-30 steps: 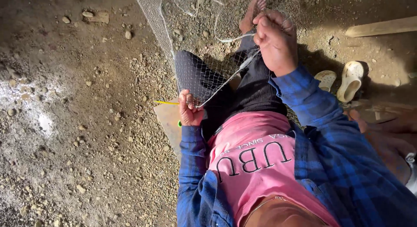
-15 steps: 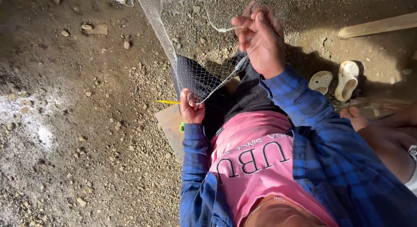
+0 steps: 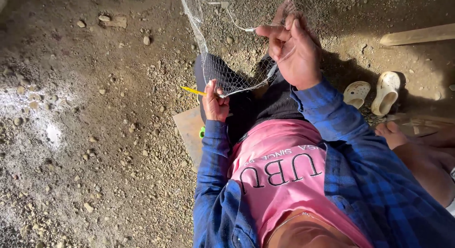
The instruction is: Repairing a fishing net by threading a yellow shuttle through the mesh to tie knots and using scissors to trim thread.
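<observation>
Left hand low beside the knee, grip closed on a yellow netting needle and the near edge of the white fishing net. Right hand raised further out, fingers pinching net mesh taut. Beyond: pale clogs, wooden plank, gravel floor.

The right hand has lifted higher above the knee, now with the index finger stretched out toward the white cord. The net is pulled more tight from the knee.
</observation>
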